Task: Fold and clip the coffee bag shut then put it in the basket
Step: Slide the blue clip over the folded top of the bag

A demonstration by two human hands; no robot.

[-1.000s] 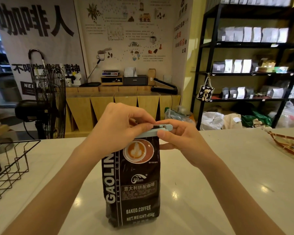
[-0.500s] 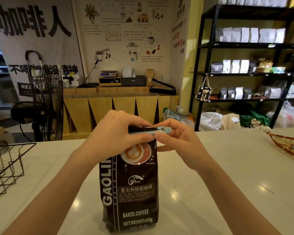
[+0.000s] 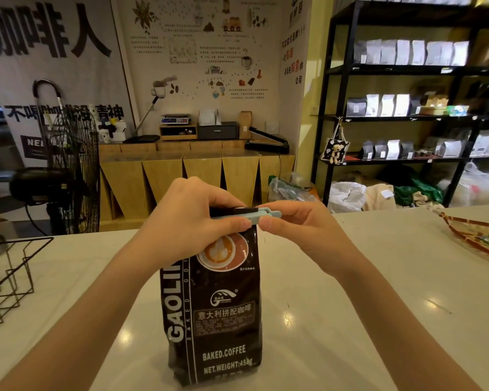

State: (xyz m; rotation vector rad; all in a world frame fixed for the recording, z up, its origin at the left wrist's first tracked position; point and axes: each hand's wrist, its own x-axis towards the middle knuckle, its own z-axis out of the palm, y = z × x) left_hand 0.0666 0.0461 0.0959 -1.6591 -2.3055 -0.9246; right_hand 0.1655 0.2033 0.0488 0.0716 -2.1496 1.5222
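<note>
A dark brown coffee bag [image 3: 220, 309] stands upright on the white counter [image 3: 350, 292], its top folded over. A light blue clip [image 3: 266, 215] lies across the folded top. My left hand [image 3: 189, 218] covers the left part of the fold and presses on the clip with thumb and fingers. My right hand [image 3: 302, 230] pinches the clip's right end between thumb and fingers. The black wire basket [image 3: 9, 275] stands at the counter's left edge, well apart from the bag.
A woven tray [image 3: 474, 235] with green items sits at the counter's right edge. Behind the counter are a black standing fan [image 3: 68, 170], a wooden sideboard [image 3: 192, 170] and black shelves [image 3: 407, 114] holding bags.
The clip has levelled out and its jaws look closer together on the fold. The view has shifted slightly, with both hands staying on the bag's top.
</note>
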